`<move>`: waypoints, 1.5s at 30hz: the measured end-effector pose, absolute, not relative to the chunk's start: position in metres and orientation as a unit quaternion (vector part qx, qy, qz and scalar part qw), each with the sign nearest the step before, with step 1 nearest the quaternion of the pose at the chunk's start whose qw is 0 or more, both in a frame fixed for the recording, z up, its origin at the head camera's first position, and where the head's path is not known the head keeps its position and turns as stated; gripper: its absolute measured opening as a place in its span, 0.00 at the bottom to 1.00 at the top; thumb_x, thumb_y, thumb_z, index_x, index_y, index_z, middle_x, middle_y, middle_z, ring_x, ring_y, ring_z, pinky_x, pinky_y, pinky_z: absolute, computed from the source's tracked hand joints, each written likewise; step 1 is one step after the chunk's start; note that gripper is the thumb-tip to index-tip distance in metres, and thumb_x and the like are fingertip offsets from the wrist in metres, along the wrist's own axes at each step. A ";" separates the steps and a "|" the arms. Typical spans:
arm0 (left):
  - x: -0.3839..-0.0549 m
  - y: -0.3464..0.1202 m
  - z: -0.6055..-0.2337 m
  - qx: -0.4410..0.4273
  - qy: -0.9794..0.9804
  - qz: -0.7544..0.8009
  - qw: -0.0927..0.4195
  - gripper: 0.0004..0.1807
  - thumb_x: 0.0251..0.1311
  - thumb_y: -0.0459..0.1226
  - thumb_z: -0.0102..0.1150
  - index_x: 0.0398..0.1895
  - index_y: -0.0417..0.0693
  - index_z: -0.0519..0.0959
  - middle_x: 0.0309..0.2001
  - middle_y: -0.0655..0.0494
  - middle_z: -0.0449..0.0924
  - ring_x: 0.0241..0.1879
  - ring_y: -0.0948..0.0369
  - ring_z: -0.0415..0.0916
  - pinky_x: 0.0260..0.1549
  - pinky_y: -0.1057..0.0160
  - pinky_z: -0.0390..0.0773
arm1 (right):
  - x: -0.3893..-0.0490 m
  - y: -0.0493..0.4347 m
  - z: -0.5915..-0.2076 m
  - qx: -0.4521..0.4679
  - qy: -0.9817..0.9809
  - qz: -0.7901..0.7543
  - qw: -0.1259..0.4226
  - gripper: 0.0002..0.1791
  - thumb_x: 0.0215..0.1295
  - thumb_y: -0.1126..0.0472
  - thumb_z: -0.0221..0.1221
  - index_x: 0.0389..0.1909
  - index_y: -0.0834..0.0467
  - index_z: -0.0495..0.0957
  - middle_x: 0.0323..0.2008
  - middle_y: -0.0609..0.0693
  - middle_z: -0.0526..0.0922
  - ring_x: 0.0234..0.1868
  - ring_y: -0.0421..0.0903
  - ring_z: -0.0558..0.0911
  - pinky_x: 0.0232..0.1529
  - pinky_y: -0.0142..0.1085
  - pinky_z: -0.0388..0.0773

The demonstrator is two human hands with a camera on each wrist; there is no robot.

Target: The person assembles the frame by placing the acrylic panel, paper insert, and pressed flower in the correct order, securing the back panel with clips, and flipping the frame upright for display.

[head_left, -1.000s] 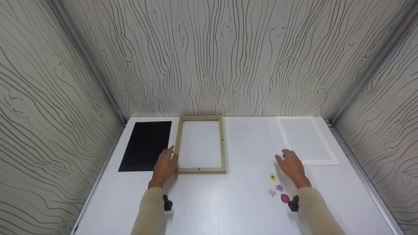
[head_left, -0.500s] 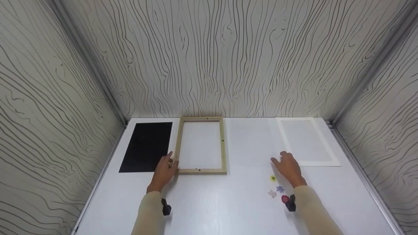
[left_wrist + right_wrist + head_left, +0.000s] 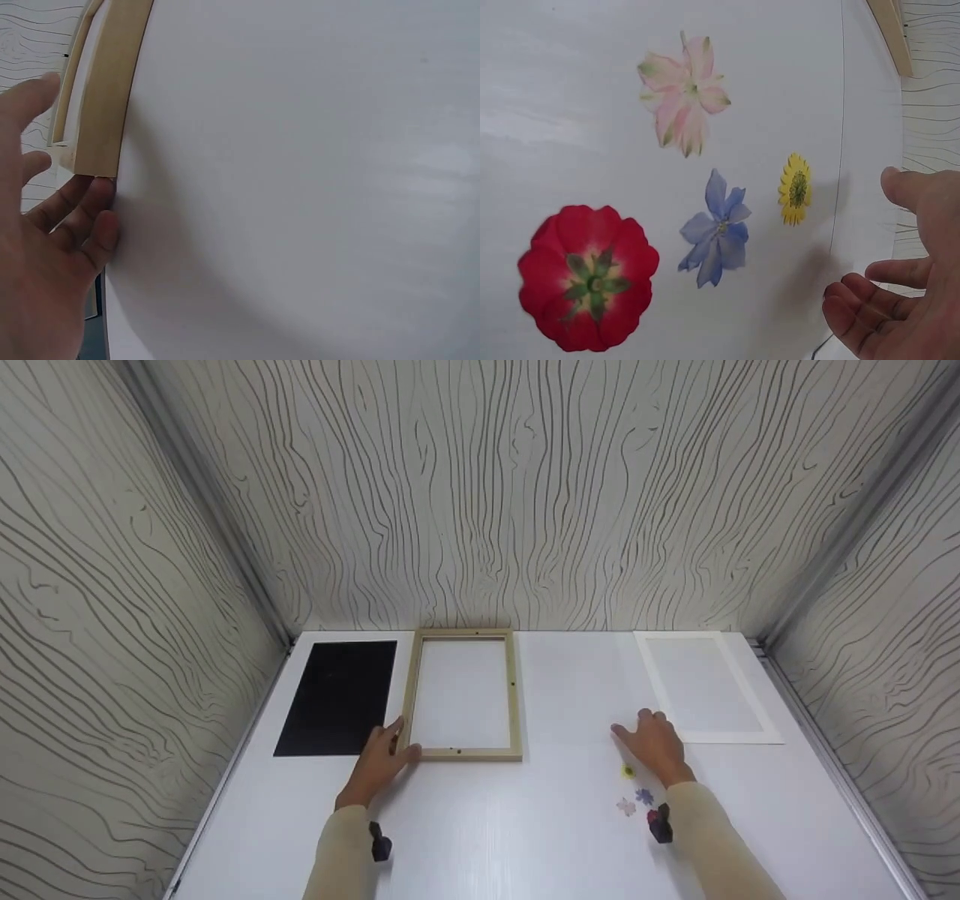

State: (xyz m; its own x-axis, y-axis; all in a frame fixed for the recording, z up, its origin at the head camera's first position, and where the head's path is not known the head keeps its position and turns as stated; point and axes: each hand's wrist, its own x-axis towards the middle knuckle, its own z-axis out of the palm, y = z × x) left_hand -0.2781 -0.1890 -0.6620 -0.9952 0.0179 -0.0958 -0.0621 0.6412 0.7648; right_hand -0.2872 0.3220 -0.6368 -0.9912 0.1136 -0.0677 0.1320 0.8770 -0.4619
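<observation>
In the head view, my left hand (image 3: 379, 765) is at the near left corner of a light wooden picture frame (image 3: 516, 697). Its fingertips touch the frame's side in the left wrist view, while the thumb is held apart from them. My right hand (image 3: 654, 742) hovers with loosely bent fingers, holding nothing, over the near right corner of a faint clear sheet (image 3: 574, 682). Close below that hand lie pressed flowers: a yellow one (image 3: 796, 189), a blue one (image 3: 718, 229), a pink one (image 3: 686, 94) and a red one (image 3: 589, 277).
A black backing board (image 3: 337, 697) lies left of the frame. A white mat (image 3: 731, 737) with a rectangular opening lies at the right. Wood-patterned walls (image 3: 480, 495) enclose the white table (image 3: 480, 825) at the back and sides.
My right hand has moved left and slightly nearer, away from the mat. My left hand has lowered toward the frame's near left corner, its thumb now over that corner.
</observation>
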 end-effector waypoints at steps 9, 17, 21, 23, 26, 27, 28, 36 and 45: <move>-0.278 -0.187 -0.666 -0.011 0.914 0.403 0.052 0.52 0.61 0.52 0.76 0.84 0.49 0.62 0.69 0.41 0.68 0.69 0.44 0.72 0.71 0.38 0.72 | -0.292 0.309 -0.635 0.080 0.971 -0.222 0.030 0.48 0.71 0.36 0.64 0.63 0.81 0.68 0.52 0.76 0.75 0.47 0.64 0.77 0.50 0.60 0.80; -0.279 -0.184 -0.669 -0.018 0.914 0.403 0.050 0.51 0.62 0.55 0.74 0.84 0.52 0.62 0.66 0.44 0.70 0.66 0.47 0.73 0.70 0.39 0.73 | -0.289 0.300 -0.637 0.103 0.969 -0.225 0.017 0.49 0.67 0.34 0.66 0.58 0.80 0.70 0.50 0.74 0.72 0.47 0.64 0.75 0.47 0.56 0.78; -0.280 -0.183 -0.669 -0.018 0.914 0.403 0.047 0.51 0.62 0.56 0.74 0.84 0.52 0.62 0.66 0.44 0.70 0.68 0.45 0.73 0.71 0.38 0.72 | -0.289 0.295 -0.636 0.108 0.970 -0.218 0.014 0.51 0.64 0.34 0.69 0.57 0.82 0.70 0.51 0.76 0.71 0.51 0.67 0.73 0.49 0.59 0.76; -0.280 -0.183 -0.668 -0.017 0.914 0.403 0.044 0.51 0.63 0.56 0.74 0.84 0.51 0.62 0.66 0.43 0.70 0.68 0.44 0.73 0.70 0.38 0.72 | -0.289 0.293 -0.635 0.110 0.970 -0.217 0.012 0.51 0.63 0.35 0.71 0.55 0.82 0.70 0.51 0.77 0.70 0.51 0.68 0.73 0.49 0.60 0.76; -0.279 -0.183 -0.667 -0.017 0.914 0.402 0.045 0.51 0.63 0.57 0.74 0.84 0.51 0.62 0.66 0.42 0.70 0.68 0.44 0.73 0.70 0.37 0.72 | -0.291 0.291 -0.635 0.118 0.968 -0.221 0.010 0.48 0.62 0.38 0.72 0.54 0.81 0.71 0.50 0.76 0.72 0.50 0.68 0.73 0.49 0.59 0.75; -0.279 -0.183 -0.667 -0.017 0.913 0.404 0.045 0.51 0.63 0.57 0.74 0.84 0.51 0.62 0.66 0.42 0.70 0.69 0.43 0.73 0.70 0.37 0.72 | -0.292 0.291 -0.635 0.119 0.967 -0.224 0.008 0.47 0.62 0.39 0.72 0.53 0.81 0.71 0.49 0.77 0.72 0.49 0.68 0.74 0.49 0.59 0.75; -0.278 -0.183 -0.666 -0.016 0.913 0.405 0.045 0.51 0.63 0.57 0.74 0.84 0.50 0.62 0.66 0.42 0.69 0.69 0.42 0.72 0.70 0.37 0.72 | -0.292 0.291 -0.635 0.122 0.966 -0.228 0.007 0.47 0.61 0.39 0.73 0.53 0.81 0.71 0.49 0.77 0.73 0.49 0.68 0.74 0.49 0.59 0.75; -0.274 -0.184 -0.665 -0.017 0.907 0.418 0.054 0.52 0.63 0.59 0.73 0.85 0.52 0.61 0.69 0.42 0.68 0.72 0.41 0.70 0.72 0.37 0.70 | -0.291 0.292 -0.634 0.142 0.955 -0.262 0.008 0.45 0.59 0.42 0.75 0.51 0.82 0.74 0.48 0.78 0.75 0.50 0.70 0.74 0.49 0.60 0.76; -0.278 -0.186 -0.671 -0.019 0.910 0.411 0.051 0.53 0.62 0.62 0.72 0.85 0.54 0.61 0.67 0.45 0.69 0.69 0.45 0.72 0.70 0.38 0.72 | -0.290 0.291 -0.630 0.156 0.947 -0.281 0.006 0.41 0.59 0.45 0.75 0.50 0.80 0.75 0.48 0.77 0.76 0.51 0.70 0.73 0.50 0.60 0.74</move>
